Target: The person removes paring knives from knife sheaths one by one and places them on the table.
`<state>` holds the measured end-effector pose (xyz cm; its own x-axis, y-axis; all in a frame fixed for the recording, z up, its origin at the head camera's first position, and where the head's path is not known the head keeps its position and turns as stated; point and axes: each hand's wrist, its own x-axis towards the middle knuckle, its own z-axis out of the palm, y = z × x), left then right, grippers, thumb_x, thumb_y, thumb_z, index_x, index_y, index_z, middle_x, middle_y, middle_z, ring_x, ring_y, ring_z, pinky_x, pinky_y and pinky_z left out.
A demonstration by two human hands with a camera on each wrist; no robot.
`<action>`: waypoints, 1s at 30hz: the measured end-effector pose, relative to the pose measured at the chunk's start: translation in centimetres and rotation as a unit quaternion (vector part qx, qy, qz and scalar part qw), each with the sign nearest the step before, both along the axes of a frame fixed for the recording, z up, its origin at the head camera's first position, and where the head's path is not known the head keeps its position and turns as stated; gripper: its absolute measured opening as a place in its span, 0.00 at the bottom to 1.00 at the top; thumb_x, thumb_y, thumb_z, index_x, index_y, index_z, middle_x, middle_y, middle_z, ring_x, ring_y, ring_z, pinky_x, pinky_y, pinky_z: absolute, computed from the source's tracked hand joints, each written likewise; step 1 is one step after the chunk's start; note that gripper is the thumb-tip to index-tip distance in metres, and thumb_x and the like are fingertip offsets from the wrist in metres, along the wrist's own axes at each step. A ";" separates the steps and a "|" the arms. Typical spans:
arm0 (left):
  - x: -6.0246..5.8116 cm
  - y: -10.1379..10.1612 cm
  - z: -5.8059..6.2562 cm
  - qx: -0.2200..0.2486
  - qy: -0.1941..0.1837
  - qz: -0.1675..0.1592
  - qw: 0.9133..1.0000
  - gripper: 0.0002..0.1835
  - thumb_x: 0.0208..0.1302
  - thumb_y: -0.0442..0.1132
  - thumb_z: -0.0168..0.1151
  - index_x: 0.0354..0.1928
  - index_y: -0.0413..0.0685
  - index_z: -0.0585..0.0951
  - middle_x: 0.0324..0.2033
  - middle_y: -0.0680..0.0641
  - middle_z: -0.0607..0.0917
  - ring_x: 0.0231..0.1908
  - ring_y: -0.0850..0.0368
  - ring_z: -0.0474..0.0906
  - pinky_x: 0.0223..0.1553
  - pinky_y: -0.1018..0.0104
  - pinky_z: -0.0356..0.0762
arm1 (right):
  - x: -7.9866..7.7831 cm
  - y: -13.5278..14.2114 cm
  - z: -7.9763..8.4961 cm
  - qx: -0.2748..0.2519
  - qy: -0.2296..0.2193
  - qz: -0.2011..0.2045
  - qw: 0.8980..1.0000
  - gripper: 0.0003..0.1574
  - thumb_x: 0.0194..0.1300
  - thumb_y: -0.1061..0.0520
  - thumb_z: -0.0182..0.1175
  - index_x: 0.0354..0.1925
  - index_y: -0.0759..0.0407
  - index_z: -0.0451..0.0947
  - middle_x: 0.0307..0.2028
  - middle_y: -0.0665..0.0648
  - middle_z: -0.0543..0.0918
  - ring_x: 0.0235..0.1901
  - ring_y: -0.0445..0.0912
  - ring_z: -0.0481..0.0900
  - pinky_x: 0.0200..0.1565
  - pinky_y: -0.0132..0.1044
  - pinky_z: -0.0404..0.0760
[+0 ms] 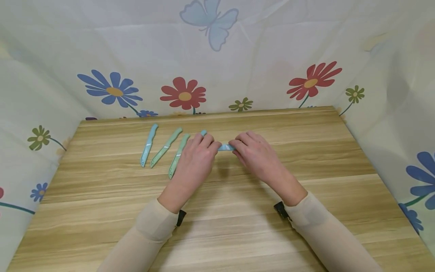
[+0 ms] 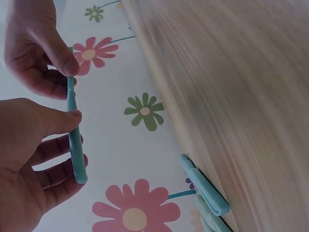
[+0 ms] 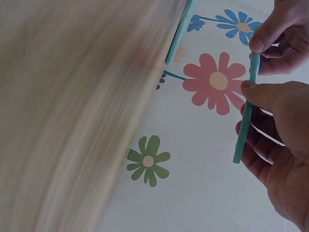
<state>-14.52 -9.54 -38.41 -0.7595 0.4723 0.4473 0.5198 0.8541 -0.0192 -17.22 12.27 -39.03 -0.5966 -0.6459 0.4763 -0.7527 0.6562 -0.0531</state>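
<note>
A slim light-blue knife (image 1: 225, 147) with a pale band at its middle is held above the table, pinched by both hands. My left hand (image 1: 197, 156) grips the handle half, thumb on one side and fingers curled behind, as the left wrist view shows. My right hand (image 1: 258, 156) pinches the other half, which looks covered by a blue sheath (image 3: 244, 130). Left of the hands lie a blue knife (image 1: 148, 145), a green knife (image 1: 166, 147) and another green knife (image 1: 179, 156), partly behind the left hand. A blue end (image 1: 204, 132) peeks out beyond the left knuckles, its remainder hidden.
The wood-grain table (image 1: 231, 223) reaches back to a white flowered curtain (image 1: 265, 68) that also hangs along both sides. Dark wrist straps (image 1: 281, 210) show at the sleeve cuffs.
</note>
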 end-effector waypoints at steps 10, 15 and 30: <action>0.1 0.0 -0.1 -0.001 -0.001 0.000 1.000 0.07 0.73 0.33 0.69 0.49 0.44 0.89 0.40 0.46 0.82 0.39 0.48 0.75 0.37 0.60 0.77 | 0.0 0.1 0.0 -0.003 0.006 0.007 1.000 0.17 0.65 0.61 0.76 0.51 0.63 0.87 0.44 0.57 0.85 0.44 0.53 0.80 0.48 0.41 0.81; 0.1 0.0 -0.2 0.000 0.002 -0.002 1.000 0.07 0.72 0.33 0.69 0.49 0.44 0.89 0.40 0.46 0.82 0.39 0.48 0.74 0.38 0.60 0.78 | 0.1 0.1 0.0 -0.001 0.004 0.007 1.000 0.17 0.66 0.61 0.76 0.51 0.63 0.87 0.44 0.57 0.86 0.44 0.53 0.81 0.48 0.41 0.81; 0.1 -0.2 -0.1 -0.001 -0.020 0.006 1.000 0.08 0.73 0.33 0.69 0.50 0.44 0.89 0.41 0.46 0.83 0.40 0.49 0.74 0.43 0.60 0.78 | 0.1 0.1 0.0 -0.001 -0.017 0.000 1.000 0.17 0.66 0.60 0.75 0.53 0.63 0.87 0.45 0.57 0.86 0.46 0.53 0.80 0.49 0.42 0.81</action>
<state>-14.43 -9.75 -38.48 -0.7828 0.4640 0.4147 0.5096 0.8604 -0.0009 -17.10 12.41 -38.99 -0.6130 -0.6452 0.4561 -0.7502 0.6563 -0.0798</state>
